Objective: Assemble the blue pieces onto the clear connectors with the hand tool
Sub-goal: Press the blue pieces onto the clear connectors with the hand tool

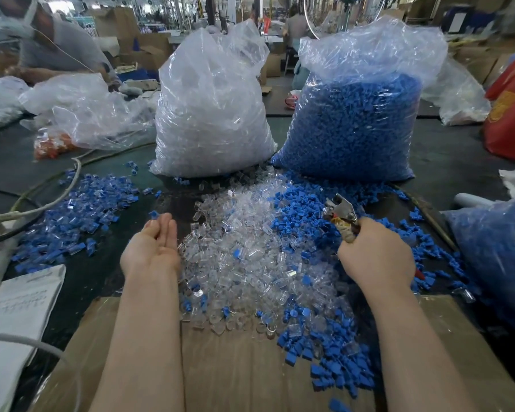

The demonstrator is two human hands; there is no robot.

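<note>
A heap of clear connectors (244, 251) lies in the middle of the table, with loose blue pieces (304, 209) spread along its right and near edges. My right hand (375, 257) grips the wrapped handles of the metal hand tool (341, 215), whose jaws point up and left over the blue pieces. My left hand (153, 245) hovers at the left edge of the clear heap, palm up with straight fingers, holding nothing. To the left lies a pile of assembled blue-and-clear parts (81, 209).
Two big plastic bags stand behind the heap: clear connectors (211, 114) and blue pieces (357, 114). Another bag of blue parts (497, 257) sits at right. Cardboard (244, 367) covers the near edge; papers (15, 310) and cables (42, 197) lie left. Another person (51, 46) works far left.
</note>
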